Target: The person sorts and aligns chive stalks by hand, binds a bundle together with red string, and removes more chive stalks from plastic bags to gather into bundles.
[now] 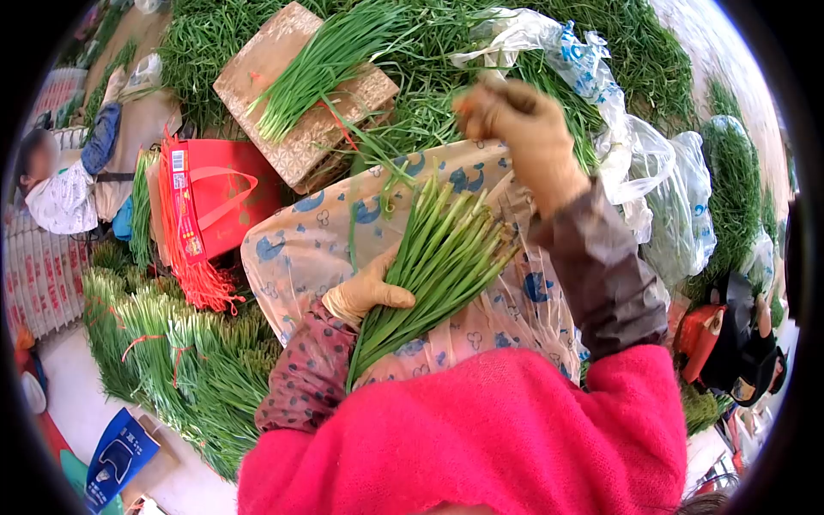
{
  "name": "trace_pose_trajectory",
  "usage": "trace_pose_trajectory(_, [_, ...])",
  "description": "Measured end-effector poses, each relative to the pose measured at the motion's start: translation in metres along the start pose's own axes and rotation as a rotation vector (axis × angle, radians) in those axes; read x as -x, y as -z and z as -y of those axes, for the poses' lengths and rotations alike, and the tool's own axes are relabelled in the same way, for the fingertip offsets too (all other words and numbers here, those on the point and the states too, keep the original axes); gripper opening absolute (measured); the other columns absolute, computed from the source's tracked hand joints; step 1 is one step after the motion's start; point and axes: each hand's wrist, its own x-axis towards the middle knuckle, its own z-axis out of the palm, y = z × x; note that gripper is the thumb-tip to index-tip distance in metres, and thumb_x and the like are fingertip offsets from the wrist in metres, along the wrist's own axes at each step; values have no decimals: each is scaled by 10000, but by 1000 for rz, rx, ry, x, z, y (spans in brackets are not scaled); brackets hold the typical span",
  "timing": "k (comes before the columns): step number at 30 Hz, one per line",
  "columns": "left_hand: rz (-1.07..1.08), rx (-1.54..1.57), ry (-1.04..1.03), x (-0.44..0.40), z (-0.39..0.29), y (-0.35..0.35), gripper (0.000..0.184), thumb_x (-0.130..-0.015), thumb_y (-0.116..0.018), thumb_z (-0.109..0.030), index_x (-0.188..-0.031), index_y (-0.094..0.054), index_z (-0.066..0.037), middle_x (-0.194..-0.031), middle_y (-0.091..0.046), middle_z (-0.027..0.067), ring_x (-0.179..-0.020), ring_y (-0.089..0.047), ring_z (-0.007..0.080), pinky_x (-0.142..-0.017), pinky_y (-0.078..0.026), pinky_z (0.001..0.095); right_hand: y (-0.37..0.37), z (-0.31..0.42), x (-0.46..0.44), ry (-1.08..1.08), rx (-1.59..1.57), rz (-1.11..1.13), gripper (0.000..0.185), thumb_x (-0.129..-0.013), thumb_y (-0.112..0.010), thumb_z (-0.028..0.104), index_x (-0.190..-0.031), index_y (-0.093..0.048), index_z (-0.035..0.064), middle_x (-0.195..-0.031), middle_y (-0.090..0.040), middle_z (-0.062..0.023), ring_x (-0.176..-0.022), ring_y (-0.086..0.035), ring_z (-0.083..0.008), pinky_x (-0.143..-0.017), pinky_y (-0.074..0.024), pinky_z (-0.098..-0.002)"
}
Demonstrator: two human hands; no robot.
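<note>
My left hand (371, 293), in a tan glove, is wrapped around a bunch of garlic chives (433, 266). The bunch lies slantwise over my lap, its pale cut ends pointing up and to the right. My right hand (515, 120), gloved with darkened fingertips, is raised above the bunch and apart from it. Its fingers are curled together and slightly blurred; whether anything is between them I cannot make out. Beneath both hands spreads a patterned plastic apron (300, 249) with blue prints.
Loose chives lie on a patterned board (245, 64) ahead. Red ties (193, 257) hang by a red bag (236, 193) at left, above tied bundles (184, 360). Plastic bags (674, 206) lie at right amid heaped greens (627, 51). Other people sit at far left (69, 193) and right (742, 343).
</note>
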Motion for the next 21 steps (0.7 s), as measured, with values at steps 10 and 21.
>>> trace_pose_trajectory(10, [9, 247, -35, 0, 11, 16, 965, -613, -830, -208, -1425, -337, -32, -1293, -550, 104, -1174, -544, 230, -1025, -415, 348, 0, 28, 33, 710, 950, 745, 522, -669, -781, 235, -1158, -641, 115, -1314, -522, -156, -1200, -491, -403, -979, -422, -487])
trace_pose_trajectory(21, [32, -84, -57, 0, -6, 11, 1107, -545, -904, -128, -1463, -290, -52, -1354, -507, 74, -1213, -505, 183, -1046, -381, 328, -14, -23, 21, 516, 737, 423, 491, -974, -491, 332, -1386, -442, 71, -1265, -576, -191, -1011, -625, -305, -925, -477, -363])
